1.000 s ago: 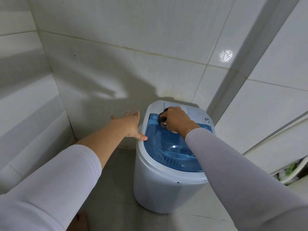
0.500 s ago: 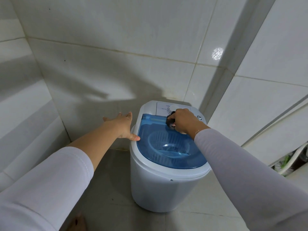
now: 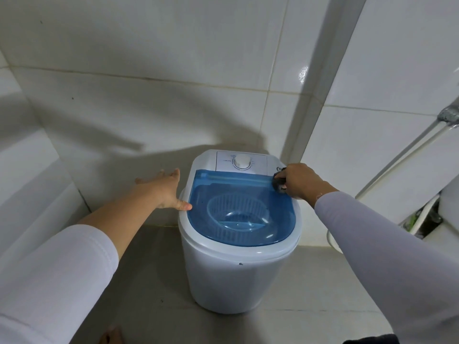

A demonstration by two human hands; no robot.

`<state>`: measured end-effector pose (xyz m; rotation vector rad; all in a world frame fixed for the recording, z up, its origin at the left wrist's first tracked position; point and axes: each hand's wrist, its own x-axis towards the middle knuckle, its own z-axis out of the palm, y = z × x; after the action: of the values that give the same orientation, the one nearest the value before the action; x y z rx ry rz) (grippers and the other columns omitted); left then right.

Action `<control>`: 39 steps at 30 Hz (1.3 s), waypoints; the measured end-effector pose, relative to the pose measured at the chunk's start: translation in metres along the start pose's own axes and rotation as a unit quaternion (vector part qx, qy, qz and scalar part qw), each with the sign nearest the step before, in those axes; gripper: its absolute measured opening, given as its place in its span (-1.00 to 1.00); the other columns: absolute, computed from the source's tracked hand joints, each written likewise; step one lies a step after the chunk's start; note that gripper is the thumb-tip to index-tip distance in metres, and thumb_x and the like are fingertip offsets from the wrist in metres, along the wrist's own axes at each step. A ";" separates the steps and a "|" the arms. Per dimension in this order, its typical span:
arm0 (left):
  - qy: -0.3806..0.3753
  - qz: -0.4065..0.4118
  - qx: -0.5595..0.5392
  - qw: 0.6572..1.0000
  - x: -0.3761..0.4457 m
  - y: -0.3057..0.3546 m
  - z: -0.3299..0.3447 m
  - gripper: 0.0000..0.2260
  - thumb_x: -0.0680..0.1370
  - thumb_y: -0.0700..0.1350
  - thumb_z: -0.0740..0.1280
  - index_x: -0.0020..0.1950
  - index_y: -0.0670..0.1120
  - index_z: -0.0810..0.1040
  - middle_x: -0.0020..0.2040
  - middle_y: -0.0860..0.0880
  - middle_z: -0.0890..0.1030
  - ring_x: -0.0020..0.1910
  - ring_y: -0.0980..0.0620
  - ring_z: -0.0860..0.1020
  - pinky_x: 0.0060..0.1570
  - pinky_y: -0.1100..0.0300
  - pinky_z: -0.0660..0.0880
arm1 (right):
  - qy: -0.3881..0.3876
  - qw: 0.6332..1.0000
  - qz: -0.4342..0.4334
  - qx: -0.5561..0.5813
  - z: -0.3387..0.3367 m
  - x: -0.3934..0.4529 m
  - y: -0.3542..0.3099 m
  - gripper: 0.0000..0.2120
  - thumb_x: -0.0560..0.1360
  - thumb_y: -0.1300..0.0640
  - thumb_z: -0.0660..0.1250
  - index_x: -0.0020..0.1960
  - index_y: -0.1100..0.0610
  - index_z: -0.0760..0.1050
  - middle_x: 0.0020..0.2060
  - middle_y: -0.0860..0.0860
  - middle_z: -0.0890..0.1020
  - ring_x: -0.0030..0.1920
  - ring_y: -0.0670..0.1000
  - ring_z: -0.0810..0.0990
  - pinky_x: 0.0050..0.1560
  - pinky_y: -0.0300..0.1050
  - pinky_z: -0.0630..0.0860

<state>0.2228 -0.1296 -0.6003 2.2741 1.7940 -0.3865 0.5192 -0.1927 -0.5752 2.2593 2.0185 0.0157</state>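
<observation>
A small white washing machine (image 3: 233, 276) stands on the tiled floor in a corner. Its clear blue lid (image 3: 238, 209) is down, with a ribbed basket visible under it. A white dial (image 3: 242, 161) sits on the back panel. My left hand (image 3: 165, 189) lies open against the machine's left rim, thumb touching the edge. My right hand (image 3: 299, 181) grips a small dark scrubber (image 3: 278, 183) and presses it on the lid's back right corner.
White tiled walls (image 3: 149, 95) close in behind and on the left. A white pipe and hose (image 3: 407, 155) run down on the right, near a white fixture (image 3: 449, 212). A bare foot (image 3: 111, 335) shows at the bottom edge.
My right hand has slid the scrubber from the middle of the lid's back edge to its right corner, uncovering the dial. The left hand has stayed on the left rim.
</observation>
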 end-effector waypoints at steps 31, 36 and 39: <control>-0.012 0.000 -0.150 0.989 -0.010 -0.014 0.024 0.17 0.27 0.34 0.44 0.54 -0.07 -0.27 0.57 -0.17 -0.07 0.55 -0.16 -0.07 0.44 -0.26 0.07 | 0.005 0.988 -0.155 -0.001 -0.017 0.016 -0.173 -0.63 0.51 0.08 0.26 0.31 -0.01 0.48 0.25 0.10 0.50 0.28 0.17 0.36 0.25 0.03 0.43; -0.043 -0.027 -0.139 0.989 -0.014 -0.009 0.015 0.19 0.27 0.33 0.44 0.53 -0.07 -0.31 0.57 -0.20 -0.12 0.55 -0.21 -0.07 0.44 -0.30 0.04 | 0.022 0.989 -0.143 -0.013 -0.010 0.018 -0.171 -0.62 0.50 0.07 0.29 0.31 0.02 0.48 0.23 0.09 0.51 0.26 0.16 0.38 0.23 0.06 0.46; -0.042 -0.037 -0.111 0.992 -0.019 -0.005 0.010 0.16 0.30 0.33 0.42 0.53 -0.07 -0.32 0.56 -0.21 -0.13 0.54 -0.23 -0.07 0.42 -0.36 -0.04 | 0.026 0.990 -0.134 -0.019 -0.008 0.019 -0.166 -0.62 0.51 0.08 0.27 0.32 0.08 0.47 0.22 0.12 0.53 0.26 0.16 0.39 0.22 0.07 0.47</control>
<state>0.2132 -0.1493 -0.6033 2.0170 1.7862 -0.2757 0.3562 -0.1550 -0.5836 1.9673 2.3099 0.0893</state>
